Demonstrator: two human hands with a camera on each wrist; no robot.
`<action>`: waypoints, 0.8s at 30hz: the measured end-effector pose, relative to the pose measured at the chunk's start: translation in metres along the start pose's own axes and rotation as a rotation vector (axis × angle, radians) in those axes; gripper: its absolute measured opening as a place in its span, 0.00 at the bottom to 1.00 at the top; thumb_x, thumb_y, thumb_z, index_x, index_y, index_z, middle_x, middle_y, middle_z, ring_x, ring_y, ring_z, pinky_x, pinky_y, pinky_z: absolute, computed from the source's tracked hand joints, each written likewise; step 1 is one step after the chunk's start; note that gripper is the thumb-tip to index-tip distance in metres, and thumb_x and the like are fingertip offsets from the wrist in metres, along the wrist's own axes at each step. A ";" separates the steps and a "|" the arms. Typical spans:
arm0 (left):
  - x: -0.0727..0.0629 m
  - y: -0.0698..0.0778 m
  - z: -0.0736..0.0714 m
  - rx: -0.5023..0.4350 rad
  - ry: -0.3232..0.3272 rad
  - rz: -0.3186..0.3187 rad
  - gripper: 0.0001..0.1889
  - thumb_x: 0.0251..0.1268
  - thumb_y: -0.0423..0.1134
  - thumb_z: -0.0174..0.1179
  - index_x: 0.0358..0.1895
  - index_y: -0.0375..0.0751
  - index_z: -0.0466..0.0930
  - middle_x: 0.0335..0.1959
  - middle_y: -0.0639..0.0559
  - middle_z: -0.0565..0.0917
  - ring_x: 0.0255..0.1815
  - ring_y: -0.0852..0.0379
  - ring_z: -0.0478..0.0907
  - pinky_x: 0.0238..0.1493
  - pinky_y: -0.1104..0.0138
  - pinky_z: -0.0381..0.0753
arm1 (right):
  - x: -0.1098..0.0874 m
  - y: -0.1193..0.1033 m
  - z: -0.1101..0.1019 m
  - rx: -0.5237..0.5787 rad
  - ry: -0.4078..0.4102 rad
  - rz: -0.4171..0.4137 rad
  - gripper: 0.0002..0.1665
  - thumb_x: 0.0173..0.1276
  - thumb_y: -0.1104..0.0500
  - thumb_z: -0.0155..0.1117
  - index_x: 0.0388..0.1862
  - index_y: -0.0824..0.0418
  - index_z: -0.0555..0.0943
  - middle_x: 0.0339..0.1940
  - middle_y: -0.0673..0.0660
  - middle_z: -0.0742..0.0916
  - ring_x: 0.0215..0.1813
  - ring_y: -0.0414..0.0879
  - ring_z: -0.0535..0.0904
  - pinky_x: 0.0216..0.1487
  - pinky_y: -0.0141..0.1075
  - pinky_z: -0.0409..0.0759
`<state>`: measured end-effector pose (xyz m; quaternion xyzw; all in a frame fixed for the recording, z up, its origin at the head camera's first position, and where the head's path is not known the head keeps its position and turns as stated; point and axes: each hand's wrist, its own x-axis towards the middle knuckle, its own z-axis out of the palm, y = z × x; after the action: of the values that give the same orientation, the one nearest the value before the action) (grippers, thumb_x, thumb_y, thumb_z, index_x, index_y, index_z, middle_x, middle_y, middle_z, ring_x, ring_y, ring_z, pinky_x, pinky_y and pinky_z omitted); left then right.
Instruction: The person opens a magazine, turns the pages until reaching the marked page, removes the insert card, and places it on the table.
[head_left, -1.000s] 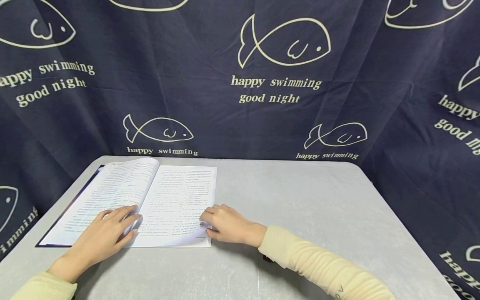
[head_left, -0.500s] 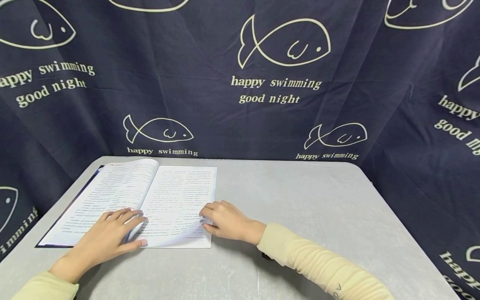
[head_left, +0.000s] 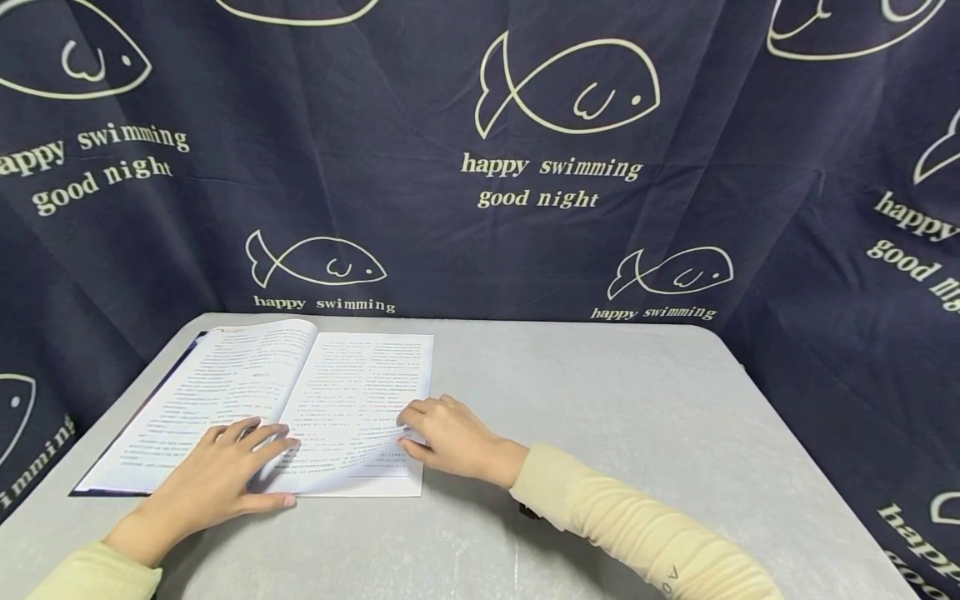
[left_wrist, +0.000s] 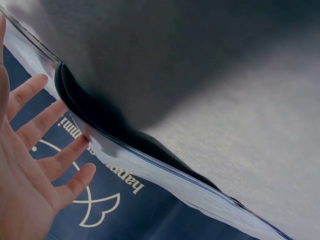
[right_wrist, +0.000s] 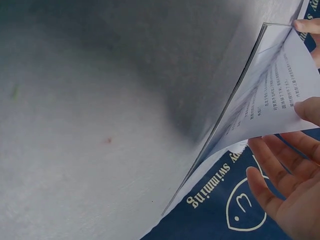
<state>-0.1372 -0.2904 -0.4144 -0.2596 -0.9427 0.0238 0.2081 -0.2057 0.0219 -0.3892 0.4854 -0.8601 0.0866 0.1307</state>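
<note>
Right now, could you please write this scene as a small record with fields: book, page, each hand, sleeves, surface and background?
Book: open, printed text on both sides, at the table's left
Page: right-hand side, near corner lifted and curved
Left hand: fingers spread over the book near its fold
Right hand: pinches the page between thumb and fingers
Sleeves: pale yellow
Surface: grey table
Background: dark blue cloth with fish outlines and "happy swimming"

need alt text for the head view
A person's right hand holds a page of an open book slightly raised at its right edge, while the left hand lies across the book's near edge. The book is on the left of a grey table, before a dark fish-patterned curtain.
</note>
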 end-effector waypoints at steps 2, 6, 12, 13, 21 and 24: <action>0.000 0.000 0.000 0.002 -0.006 -0.001 0.37 0.35 0.75 0.56 0.47 0.55 0.78 0.46 0.52 0.80 0.48 0.42 0.74 0.42 0.45 0.69 | 0.001 0.000 -0.001 -0.005 0.001 0.007 0.14 0.65 0.51 0.56 0.43 0.56 0.80 0.38 0.47 0.84 0.34 0.36 0.77 0.34 0.29 0.70; 0.001 0.000 0.000 0.003 -0.011 -0.001 0.37 0.35 0.75 0.56 0.47 0.55 0.79 0.46 0.52 0.80 0.47 0.41 0.75 0.42 0.45 0.69 | 0.001 -0.001 -0.001 -0.006 0.000 0.016 0.14 0.65 0.50 0.55 0.42 0.56 0.80 0.38 0.47 0.84 0.35 0.36 0.77 0.35 0.30 0.71; 0.001 0.000 -0.001 0.003 -0.015 -0.007 0.35 0.37 0.74 0.57 0.46 0.55 0.79 0.45 0.52 0.81 0.47 0.42 0.75 0.43 0.46 0.69 | 0.002 -0.001 -0.001 0.001 0.004 0.021 0.14 0.66 0.50 0.55 0.43 0.57 0.80 0.38 0.47 0.84 0.36 0.37 0.78 0.36 0.31 0.71; 0.001 0.000 -0.001 0.001 -0.018 -0.010 0.34 0.38 0.73 0.58 0.46 0.54 0.79 0.45 0.53 0.81 0.47 0.42 0.75 0.43 0.46 0.69 | 0.002 -0.001 -0.002 0.005 0.003 0.024 0.14 0.66 0.50 0.55 0.43 0.57 0.80 0.38 0.47 0.84 0.36 0.37 0.78 0.36 0.31 0.71; 0.002 0.000 -0.004 -0.010 -0.041 -0.020 0.29 0.43 0.70 0.58 0.42 0.54 0.81 0.44 0.53 0.81 0.48 0.43 0.75 0.43 0.46 0.70 | 0.000 0.000 -0.004 0.041 -0.003 0.037 0.14 0.65 0.51 0.56 0.44 0.58 0.79 0.40 0.49 0.85 0.38 0.38 0.79 0.39 0.32 0.73; 0.002 0.000 -0.005 -0.017 -0.049 -0.026 0.26 0.45 0.68 0.58 0.41 0.54 0.81 0.44 0.54 0.81 0.48 0.43 0.75 0.44 0.46 0.70 | -0.002 0.000 -0.004 0.039 -0.008 0.038 0.15 0.65 0.51 0.56 0.45 0.57 0.79 0.43 0.49 0.84 0.43 0.39 0.79 0.42 0.32 0.73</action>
<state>-0.1368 -0.2901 -0.4090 -0.2485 -0.9510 0.0195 0.1829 -0.2045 0.0244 -0.3856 0.4719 -0.8678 0.1037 0.1160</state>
